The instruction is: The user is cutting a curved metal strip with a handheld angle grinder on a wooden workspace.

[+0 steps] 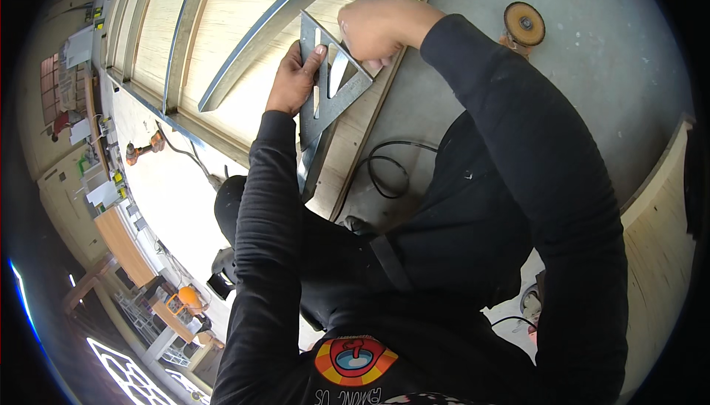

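Observation:
A grey metal speed square (334, 110) lies across a metal bar (316, 162) on a pale plywood panel (342, 155). My left hand (293, 83) grips the square's left side, thumb on top and fingers at its edge. Along the square's upper right side, my right hand (376, 29) is curled with its wrist bent and fingertips low near the metal. What those fingers hold, if anything, is hidden. A loose-looking metal length (255, 42) slants over the plywood left of the square.
An angle grinder with a worn tan disc (524, 24) rests on the concrete floor at right. A black cable (386, 157) loops beside the plywood edge. An orange drill (142, 147) lies at left. A wooden panel (662, 272) stands far right.

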A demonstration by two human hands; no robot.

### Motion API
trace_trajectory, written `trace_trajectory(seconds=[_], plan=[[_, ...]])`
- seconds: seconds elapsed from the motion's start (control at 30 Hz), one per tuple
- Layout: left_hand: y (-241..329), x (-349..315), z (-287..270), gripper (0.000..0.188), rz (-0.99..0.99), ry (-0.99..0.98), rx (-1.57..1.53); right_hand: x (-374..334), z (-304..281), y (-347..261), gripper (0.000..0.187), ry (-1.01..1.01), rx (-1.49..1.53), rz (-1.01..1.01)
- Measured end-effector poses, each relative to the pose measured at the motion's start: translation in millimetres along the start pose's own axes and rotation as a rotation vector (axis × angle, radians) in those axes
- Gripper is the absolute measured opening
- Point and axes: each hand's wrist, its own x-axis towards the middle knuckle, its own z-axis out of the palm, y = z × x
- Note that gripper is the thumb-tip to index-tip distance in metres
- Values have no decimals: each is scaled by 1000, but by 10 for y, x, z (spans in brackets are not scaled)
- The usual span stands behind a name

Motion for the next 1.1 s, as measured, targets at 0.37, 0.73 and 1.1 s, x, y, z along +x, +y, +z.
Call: trace_trajectory(seconds=[0.37, 0.73, 1.1], plan=[[45, -18, 68, 33, 37, 46, -13, -70, -6, -3, 24, -105, -127, 45], [346, -248, -99, 27, 64, 256, -428, -81, -145, 77, 44, 548, -14, -167], [-147, -573, -454, 12, -243, 585, -1008, -7, -161, 124, 48, 521, 67, -129]])
